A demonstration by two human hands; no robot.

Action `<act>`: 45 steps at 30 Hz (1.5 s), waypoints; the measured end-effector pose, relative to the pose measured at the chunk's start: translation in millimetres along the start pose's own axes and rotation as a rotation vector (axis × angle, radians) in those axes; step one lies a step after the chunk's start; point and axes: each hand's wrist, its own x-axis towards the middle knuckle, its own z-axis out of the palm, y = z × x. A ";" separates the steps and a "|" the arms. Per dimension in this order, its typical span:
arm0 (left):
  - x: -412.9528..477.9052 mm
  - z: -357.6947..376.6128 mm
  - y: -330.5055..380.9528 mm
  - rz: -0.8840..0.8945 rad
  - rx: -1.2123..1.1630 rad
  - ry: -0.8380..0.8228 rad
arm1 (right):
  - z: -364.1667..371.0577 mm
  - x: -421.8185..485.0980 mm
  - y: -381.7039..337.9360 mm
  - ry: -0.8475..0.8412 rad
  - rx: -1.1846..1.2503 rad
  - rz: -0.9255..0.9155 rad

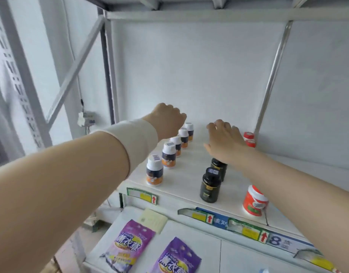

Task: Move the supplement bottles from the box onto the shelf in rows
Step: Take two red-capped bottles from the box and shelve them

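A row of several white-capped supplement bottles (168, 155) runs front to back on the left of the white shelf (189, 174). My left hand (168, 118) hovers at the far end of that row, fingers curled, and it hides whatever is under it. Two black bottles (210, 185) stand in a line in the middle. My right hand (224, 141) is palm down just behind them, fingers bent downward, and its underside is hidden. A red and white jar (253, 201) stands at the front right. Two red-capped jars (249, 139) stand at the back right. No box is in view.
Price tags (142, 195) line the shelf's front edge. On the lower shelf lie two purple lavender bags (128, 245) and a pale yellow packet (153, 219). A metal upright (272, 79) rises at the back right, and a white frame with a diagonal brace (75, 67) stands at the left.
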 end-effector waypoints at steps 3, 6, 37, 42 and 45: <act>-59.0 11.7 -47.3 -0.080 0.041 -0.053 | -15.1 5.2 -68.5 0.029 0.022 -0.122; -120.7 32.9 -97.0 -0.160 0.066 -0.134 | -25.9 12.3 -151.5 0.066 0.006 -0.269; -621.8 600.2 -301.9 -0.883 -0.582 -1.158 | 294.1 86.6 -889.9 -0.542 -0.088 -1.290; -649.6 691.5 -256.8 -1.066 -0.833 -1.312 | 399.5 81.4 -930.9 -0.760 -0.138 -1.369; -660.9 743.2 -233.7 -1.088 -0.924 -1.347 | 450.9 72.4 -960.6 -0.880 -0.108 -1.359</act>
